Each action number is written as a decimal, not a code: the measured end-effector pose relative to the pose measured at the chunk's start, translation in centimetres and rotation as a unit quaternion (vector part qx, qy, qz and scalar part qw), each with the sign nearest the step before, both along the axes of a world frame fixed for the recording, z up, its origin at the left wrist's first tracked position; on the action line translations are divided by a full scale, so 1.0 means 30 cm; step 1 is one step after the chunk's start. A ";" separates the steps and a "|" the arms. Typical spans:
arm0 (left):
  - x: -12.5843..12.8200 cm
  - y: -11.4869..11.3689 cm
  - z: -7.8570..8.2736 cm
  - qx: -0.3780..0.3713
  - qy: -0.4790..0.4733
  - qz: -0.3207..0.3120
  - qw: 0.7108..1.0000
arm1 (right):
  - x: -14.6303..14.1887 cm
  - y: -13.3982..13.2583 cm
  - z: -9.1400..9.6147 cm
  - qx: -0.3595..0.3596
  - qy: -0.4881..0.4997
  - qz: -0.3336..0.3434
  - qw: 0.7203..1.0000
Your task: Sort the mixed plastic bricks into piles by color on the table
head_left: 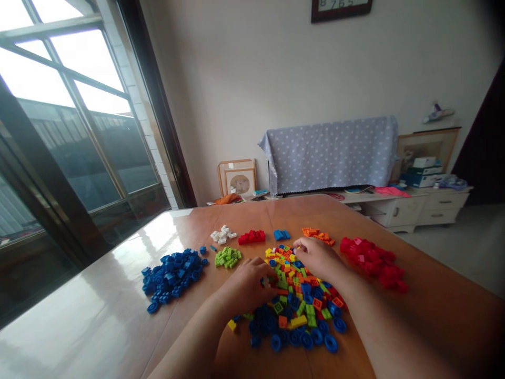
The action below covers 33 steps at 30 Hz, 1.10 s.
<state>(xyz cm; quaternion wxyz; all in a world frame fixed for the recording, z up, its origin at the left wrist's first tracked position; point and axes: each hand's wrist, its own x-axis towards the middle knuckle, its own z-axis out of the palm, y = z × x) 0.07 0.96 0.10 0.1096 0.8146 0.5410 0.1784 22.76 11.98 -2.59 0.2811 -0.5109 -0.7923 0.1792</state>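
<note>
A mixed pile of toy building bricks point(295, 284) in blue, green, yellow, orange and red lies in front of me on the table. At its left edge, my left hand point(248, 281) is closed with the fingers curled down; small coloured pieces show by the fingertips, but what it grips is unclear. My right hand point(317, 258) reaches over the far right side of the pile, with thumb and fingers bent together. Whatever may be between those fingertips is hidden. Blue wheel-like pieces point(306, 340) lie along the near edge of the pile.
Sorted heaps surround the pile on the brown table point(189, 337): blue bricks point(173, 276), green point(228, 257), white point(223, 235), red point(251, 237), blue strips point(281, 235), orange point(315, 235) and red pieces point(373, 260). Beyond the table stands a white cabinet point(418, 208).
</note>
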 end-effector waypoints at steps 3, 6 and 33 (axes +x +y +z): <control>-0.015 0.009 -0.016 -0.006 -0.016 0.014 1.000 | -0.009 -0.010 -0.006 0.031 -0.071 0.021 0.997; -0.030 0.017 -0.022 -0.004 -0.017 0.022 1.000 | -0.029 -0.035 -0.014 0.028 -0.105 0.065 0.992; 0.019 -0.012 0.016 0.021 0.043 -0.088 0.995 | -0.045 -0.090 0.017 -0.008 -0.088 0.128 0.988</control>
